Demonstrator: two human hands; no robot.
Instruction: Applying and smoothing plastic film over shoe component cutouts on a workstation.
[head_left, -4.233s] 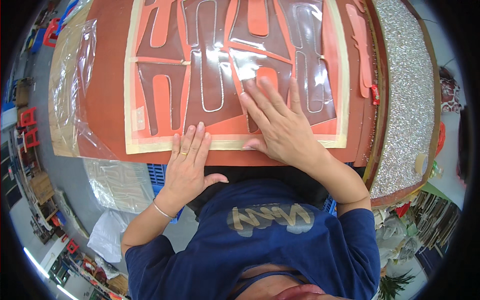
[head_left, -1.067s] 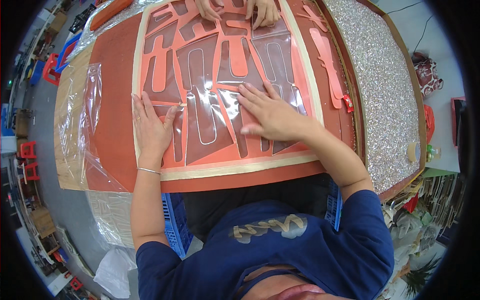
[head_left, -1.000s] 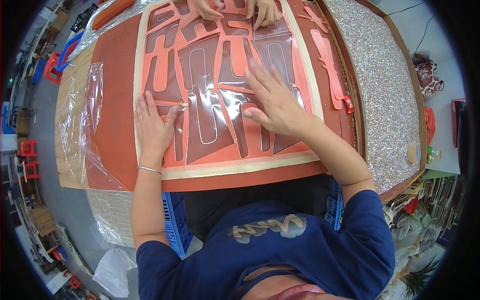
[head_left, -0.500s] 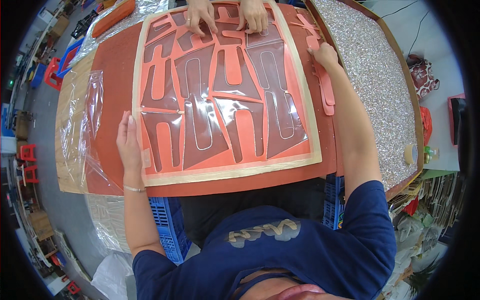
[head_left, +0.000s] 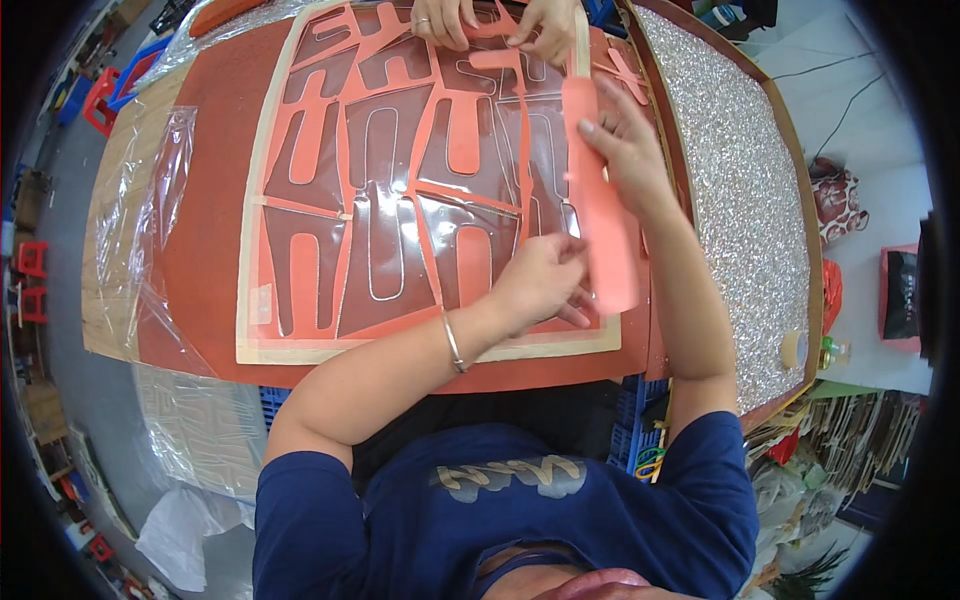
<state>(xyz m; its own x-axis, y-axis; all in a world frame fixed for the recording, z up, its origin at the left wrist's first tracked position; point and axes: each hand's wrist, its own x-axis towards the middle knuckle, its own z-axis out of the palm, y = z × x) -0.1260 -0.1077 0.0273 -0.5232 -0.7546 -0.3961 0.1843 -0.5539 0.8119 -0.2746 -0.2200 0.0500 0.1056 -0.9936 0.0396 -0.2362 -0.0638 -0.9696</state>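
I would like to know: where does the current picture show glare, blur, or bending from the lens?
Head view: white glare patches on the glossy sheet; head view: the pink strip in the right hand looks smeared, probably by motion; head view: the front edge of the red-brown board bows, and the corners go black.

Premises appear to be a workshop: a reddish-brown counter (head_left: 215,210) bears a cream-edged coral sheet of cut-out shapes (head_left: 463,140), beside a long bed of silver glittering granules (head_left: 750,200); blue plastic crates (head_left: 622,430) stand beneath.
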